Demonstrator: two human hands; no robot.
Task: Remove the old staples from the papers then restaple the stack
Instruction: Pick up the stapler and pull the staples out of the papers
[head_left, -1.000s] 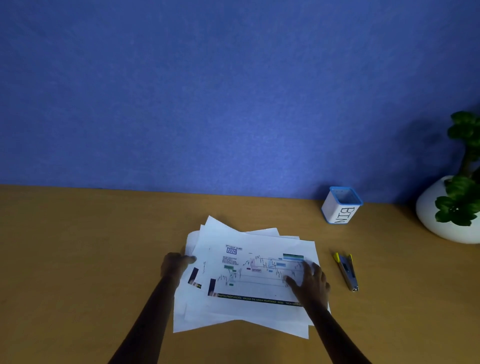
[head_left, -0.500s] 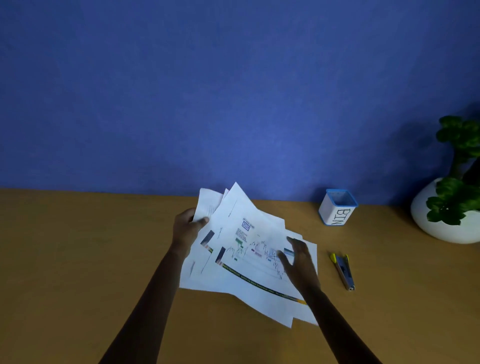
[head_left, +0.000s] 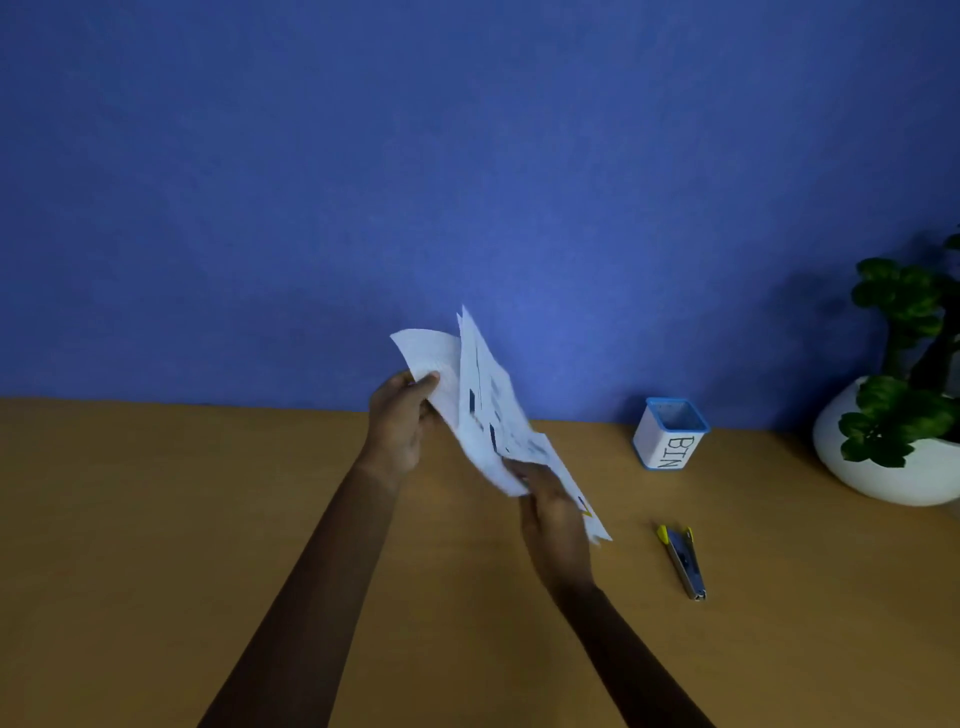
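White tub (head_left: 670, 448) lettered BIN, papers (head_left: 480, 410) held aloft

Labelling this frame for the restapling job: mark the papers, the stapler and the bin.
papers (head_left: 480, 426): head view, middle of the raised, fanned sheets.
stapler (head_left: 683, 564): head view, middle of its body.
bin (head_left: 674, 451): head view, front wall with the lettering.

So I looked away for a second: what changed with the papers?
The left hand and right hand took hold of the papers and lifted them off the desk, tilting them nearly on edge. The stapler, bin and plant stayed put.
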